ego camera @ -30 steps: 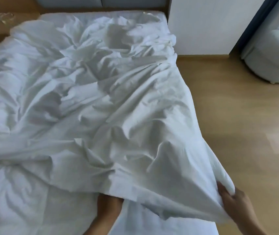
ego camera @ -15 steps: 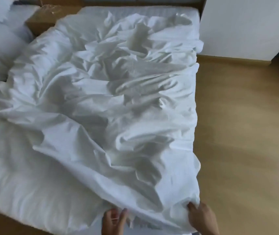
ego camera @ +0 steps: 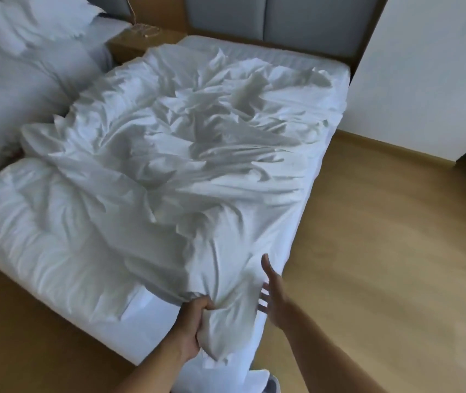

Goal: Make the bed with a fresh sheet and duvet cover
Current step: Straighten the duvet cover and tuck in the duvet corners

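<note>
1. A white duvet cover (ego camera: 197, 154) lies heaped and deeply creased across the bed (ego camera: 152, 333), with ridges of cloth running from the head end down to the near corner.
2. The cover is thin, plain and unpatterned. It spreads over most of the mattress top and spills over the near corner.
3. At left a thicker, puffier white duvet (ego camera: 36, 231) lies along the bed's near left side, partly under the cover's edge.
4. The person's left hand (ego camera: 194, 327) is clamped on a bunched fistful of the cover at the near corner, fingers curled round the gathered cloth.
5. The right hand (ego camera: 272, 296) is just beside that bunch, fingers straight and spread, holding nothing. Whether it touches the cloth cannot be told.
6. A strip of smooth white sheet (ego camera: 254, 49) shows at the head of the mattress, below a grey padded headboard (ego camera: 297, 18).
7. White pillows (ego camera: 13, 52) are piled at upper left, with a wooden bedside unit (ego camera: 141, 38) between them and the bed. A light wood floor (ego camera: 382, 251) lies to the right.
</note>
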